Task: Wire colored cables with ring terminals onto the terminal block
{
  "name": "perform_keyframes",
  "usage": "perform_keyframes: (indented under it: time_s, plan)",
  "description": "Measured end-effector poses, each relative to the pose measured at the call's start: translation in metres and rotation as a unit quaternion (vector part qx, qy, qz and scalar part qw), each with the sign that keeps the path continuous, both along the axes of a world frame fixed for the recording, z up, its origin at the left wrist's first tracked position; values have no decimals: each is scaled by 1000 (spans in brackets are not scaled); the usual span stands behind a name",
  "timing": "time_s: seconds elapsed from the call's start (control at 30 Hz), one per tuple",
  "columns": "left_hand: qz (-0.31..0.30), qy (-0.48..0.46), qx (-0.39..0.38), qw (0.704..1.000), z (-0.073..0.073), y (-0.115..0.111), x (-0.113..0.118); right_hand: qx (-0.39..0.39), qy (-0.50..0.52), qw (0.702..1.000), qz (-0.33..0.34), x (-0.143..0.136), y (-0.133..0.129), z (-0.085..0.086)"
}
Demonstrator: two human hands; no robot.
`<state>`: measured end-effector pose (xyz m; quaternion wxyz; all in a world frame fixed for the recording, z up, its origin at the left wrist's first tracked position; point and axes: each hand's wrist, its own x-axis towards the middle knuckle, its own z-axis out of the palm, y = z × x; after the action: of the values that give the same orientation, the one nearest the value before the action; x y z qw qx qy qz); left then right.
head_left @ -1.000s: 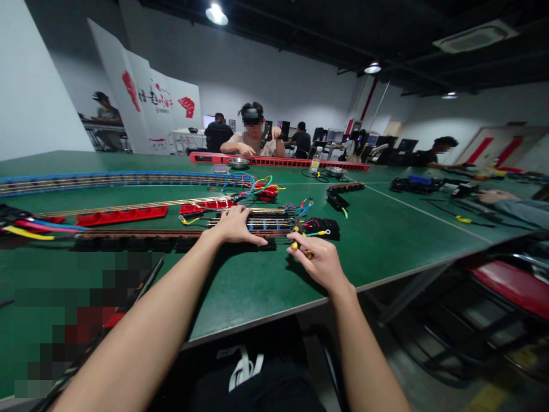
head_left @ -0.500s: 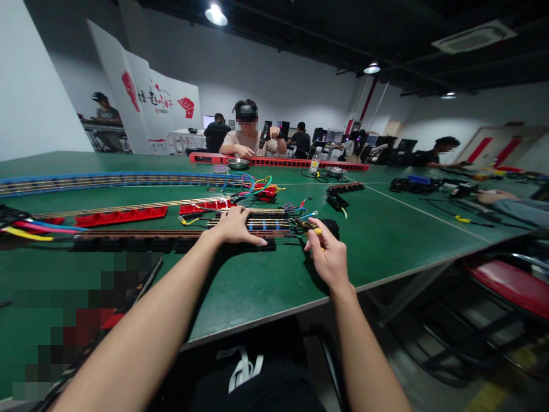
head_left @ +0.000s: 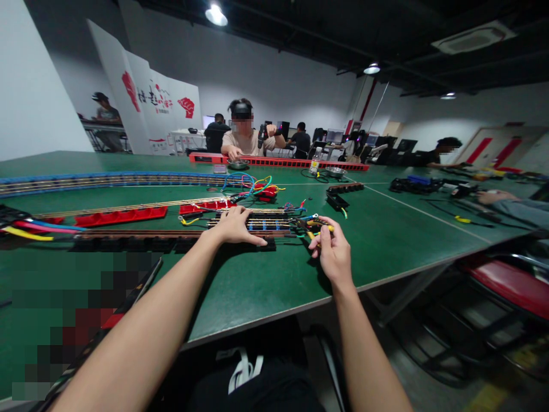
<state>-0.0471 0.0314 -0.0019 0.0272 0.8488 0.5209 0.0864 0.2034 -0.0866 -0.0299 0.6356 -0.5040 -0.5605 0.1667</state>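
My left hand [head_left: 234, 228] lies with fingers spread across a long assembly of copper-coloured strips [head_left: 184, 233] on black and blue supports, pressing on it near its right end. Fingers closed, my right hand [head_left: 335, 252] grips pliers with yellow and black handles [head_left: 312, 235]. Their jaws point left toward the strip ends and the loose wires there, though the exact contact is too small to tell. A ring terminal [head_left: 315, 216] on a blue wire sits just above the pliers. Behind my left hand is a red support piece [head_left: 206, 207] with a yellow lead beside it.
A blue-edged strip assembly [head_left: 107, 182] runs along the left of the green table [head_left: 398, 246]. Coloured wires [head_left: 257, 186] loop behind my hands. A short black piece [head_left: 337, 200] lies to the right. Opposite, a co-worker [head_left: 242, 137] sits behind a long red bar [head_left: 291, 163].
My right hand has shifted slightly right with the pliers, and the handles appear more spread. My left hand stays in place. The co-worker opposite has moved a hand toward the metal bowl.
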Motion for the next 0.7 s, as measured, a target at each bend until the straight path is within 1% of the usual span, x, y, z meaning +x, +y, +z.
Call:
perform_keyframes:
  time_s: [0.13,0.27,0.4,0.47,0.6,0.7]
  plan:
    - [-3,-3,3,1000,1,-1,0,-9,-60,996,61,2,-1,-1]
    - [-4,-5,6,1000,0,-2,0,-8,-68,995,72,1,0,-3]
    - [-2,-5,5,1000,0,-1,0,9,-90,995,49,-2,-2,-5]
    - [1,-5,2,1000,0,0,0,31,-86,995,32,-4,-5,-4]
    - [3,-4,-4,1000,0,0,0,120,-7,993,-19,-4,-11,-3]
    - [-1,-5,-6,1000,1,-1,-1,152,25,987,-37,-2,-12,-3]
